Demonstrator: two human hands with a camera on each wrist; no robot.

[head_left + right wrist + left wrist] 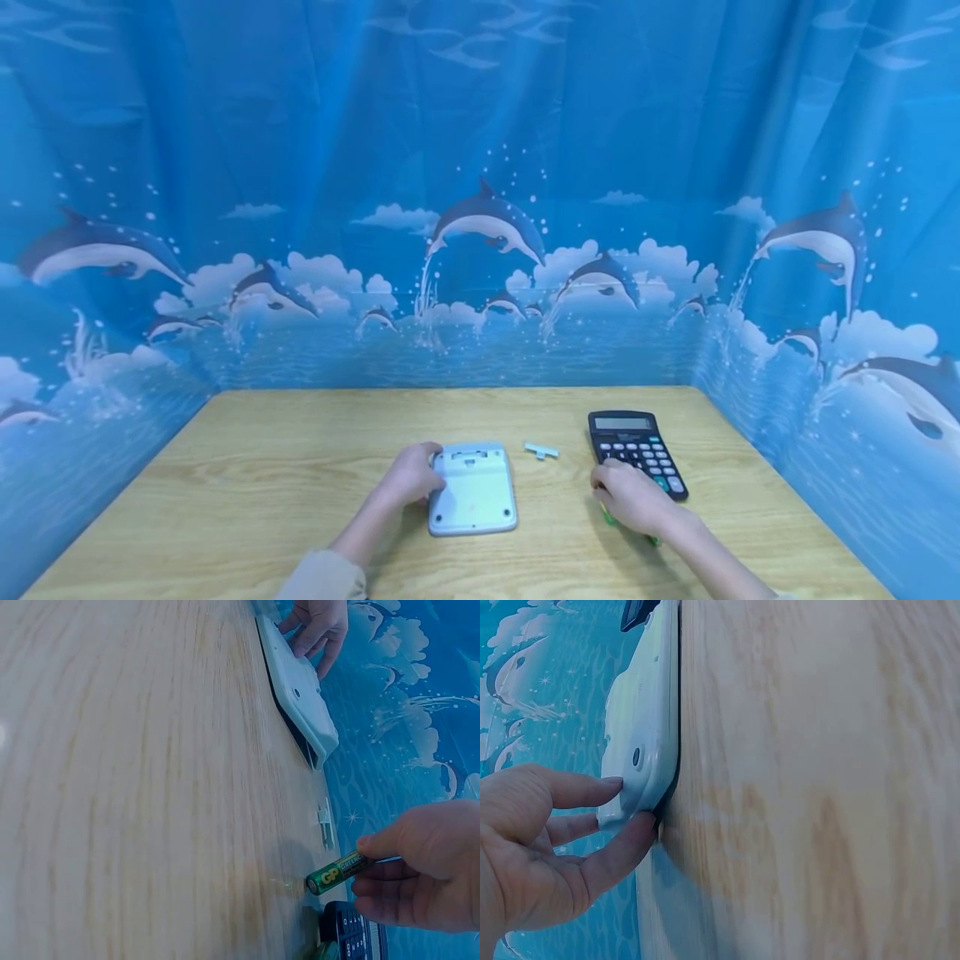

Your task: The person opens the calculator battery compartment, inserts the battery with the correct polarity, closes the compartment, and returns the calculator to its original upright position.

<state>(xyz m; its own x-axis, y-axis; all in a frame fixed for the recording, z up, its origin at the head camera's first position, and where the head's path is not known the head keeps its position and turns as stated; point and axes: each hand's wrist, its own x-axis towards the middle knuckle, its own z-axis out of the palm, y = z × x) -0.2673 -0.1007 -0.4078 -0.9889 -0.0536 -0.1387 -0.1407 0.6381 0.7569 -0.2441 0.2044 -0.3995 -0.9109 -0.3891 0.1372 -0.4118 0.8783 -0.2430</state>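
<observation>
So I've got the green battery [336, 872] pinched in the right hand [633, 496], sticking out lengthwise, near the black calculator [624, 423]; the pale device [474, 497] lies back-up off to its left, left hand [414, 477] gripping its left edge, open slot [470, 456] at the far end.

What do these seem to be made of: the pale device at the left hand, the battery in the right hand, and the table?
Pale device: probably hard plastic, smooth with a slight sheen, judging by its rounded, moulded edges.
Battery: likely metal inside a glossy-looking green sleeve with printed lettering.
Table: smooth wood or laminate; the visible grain fits both.
</observation>
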